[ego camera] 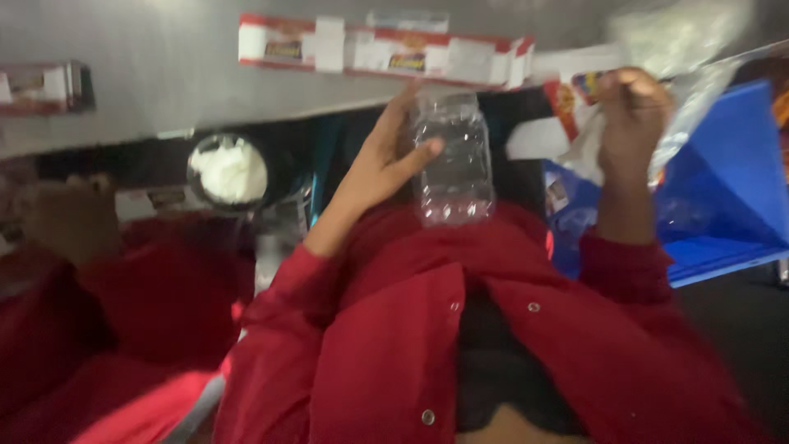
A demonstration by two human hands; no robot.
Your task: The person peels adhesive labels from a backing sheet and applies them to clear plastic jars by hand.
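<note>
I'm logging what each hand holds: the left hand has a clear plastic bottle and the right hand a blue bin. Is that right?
Not quite. In the head view the right hand grips a clear plastic bag, not the blue bin behind it. The left hand does hold the bottle.

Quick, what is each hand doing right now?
Left hand: closed around a clear ribbed plastic bottle.
Right hand: closed on a crinkled clear plastic bag.

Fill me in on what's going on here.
A person in a red jacket holds a clear plastic jar in the left hand, open end pointing away from the body. The right hand grips a crinkled clear plastic bag above a blue bin. A grey worktop lies beyond, with red-and-white cartons on it. A round tub of something white sits to the left.
</note>
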